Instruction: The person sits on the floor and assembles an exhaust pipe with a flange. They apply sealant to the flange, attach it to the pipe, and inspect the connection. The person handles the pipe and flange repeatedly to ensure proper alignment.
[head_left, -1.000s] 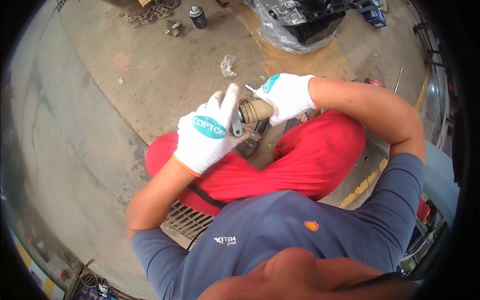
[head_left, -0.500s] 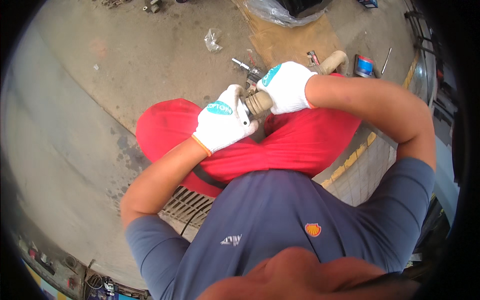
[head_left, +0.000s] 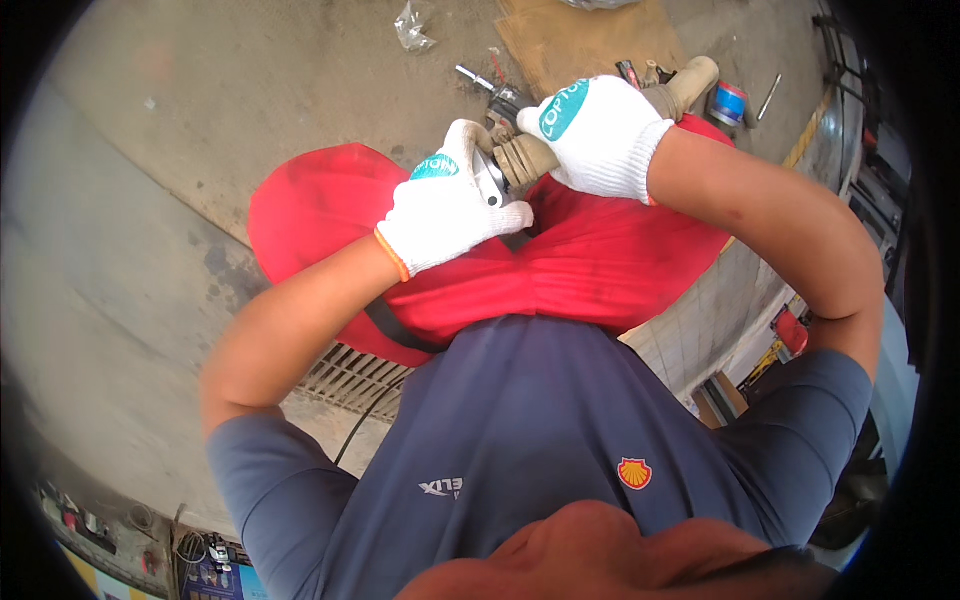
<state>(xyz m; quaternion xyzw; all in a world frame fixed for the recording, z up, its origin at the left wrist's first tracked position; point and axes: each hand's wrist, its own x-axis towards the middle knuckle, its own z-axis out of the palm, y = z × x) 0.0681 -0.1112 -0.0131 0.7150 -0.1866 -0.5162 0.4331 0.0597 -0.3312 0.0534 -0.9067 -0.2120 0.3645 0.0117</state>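
Note:
A dusty tan hose [head_left: 526, 160] with ribbed sections lies across my lap, over my red-clad legs. My right hand [head_left: 605, 138], in a white knit glove, is wrapped round its middle, and the plain bent end of the hose [head_left: 695, 84] sticks out beyond it. At the other end my left hand [head_left: 440, 205], gloved too, grips a silver metal fitting [head_left: 488, 182] with a small hole, its thumb below and fingers above. The fitting sits against the ribbed end; how they join is hidden by the glove. Just past my hands lies a black part with a thin metal rod [head_left: 478, 78].
Brown cardboard [head_left: 560, 45] lies on the concrete floor ahead, with a clear plastic scrap [head_left: 413, 28] to its left. A blue-and-red can [head_left: 728, 104] and a thin metal rod [head_left: 769, 97] are at the right. A floor grating [head_left: 350, 378] and black cable run behind my left leg.
The whole view has shifted, so my hands and lap sit higher in it. My right hand has moved slightly away from the left and turned. Both hands keep their grip.

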